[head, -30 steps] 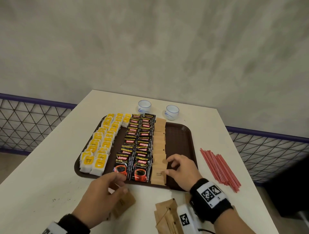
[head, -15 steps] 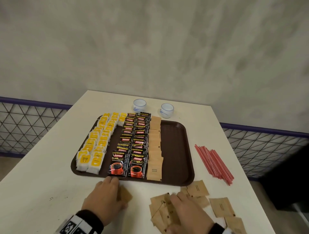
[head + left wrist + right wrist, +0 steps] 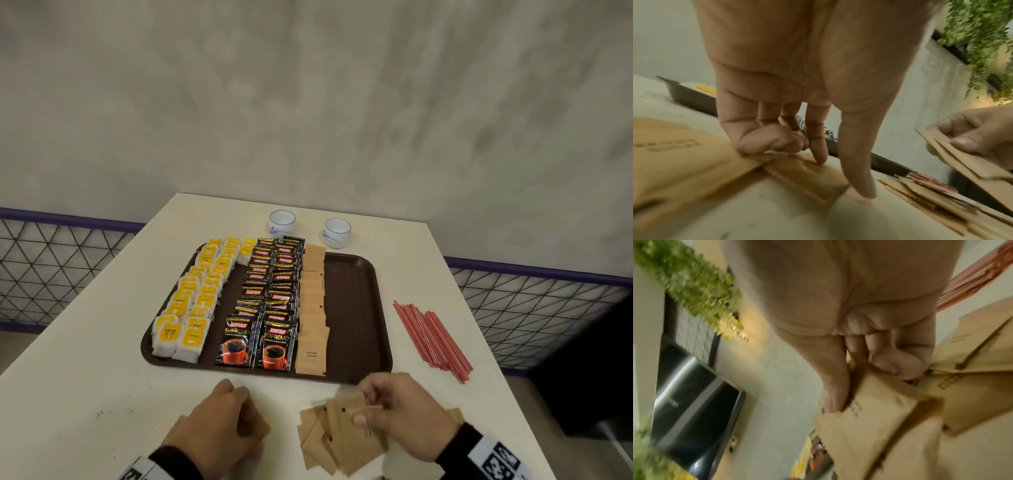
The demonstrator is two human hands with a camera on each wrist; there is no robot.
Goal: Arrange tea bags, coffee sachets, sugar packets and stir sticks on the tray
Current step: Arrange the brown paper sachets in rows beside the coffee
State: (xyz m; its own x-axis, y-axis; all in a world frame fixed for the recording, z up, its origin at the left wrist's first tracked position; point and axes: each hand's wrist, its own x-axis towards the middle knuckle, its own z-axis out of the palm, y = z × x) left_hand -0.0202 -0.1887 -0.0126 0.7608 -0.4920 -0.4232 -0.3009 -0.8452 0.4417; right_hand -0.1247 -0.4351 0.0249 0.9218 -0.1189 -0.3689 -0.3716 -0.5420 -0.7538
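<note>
The brown tray (image 3: 356, 308) holds yellow tea bags (image 3: 198, 301) at its left, black coffee sachets (image 3: 274, 298) in the middle and one row of brown sugar packets (image 3: 311, 308); its right part is bare. In front of the tray, my right hand (image 3: 363, 404) pinches a few sugar packets (image 3: 953, 159) between thumb and fingers, just above the loose pile (image 3: 329, 445). My left hand (image 3: 222, 411) lies with curled fingers on other sugar packets (image 3: 807, 172) on the table, index finger pressing one. Red stir sticks (image 3: 431, 335) lie on the table right of the tray.
Two small white cups (image 3: 281, 222) (image 3: 337, 232) stand behind the tray. The white table (image 3: 85, 342) ends close on the right beyond the stir sticks. A mesh railing (image 3: 51, 267) runs behind both sides.
My right hand left the sugar row on the tray, came back to the loose pile and has picked up a few packets. My left hand stayed on its packets before the tray.
</note>
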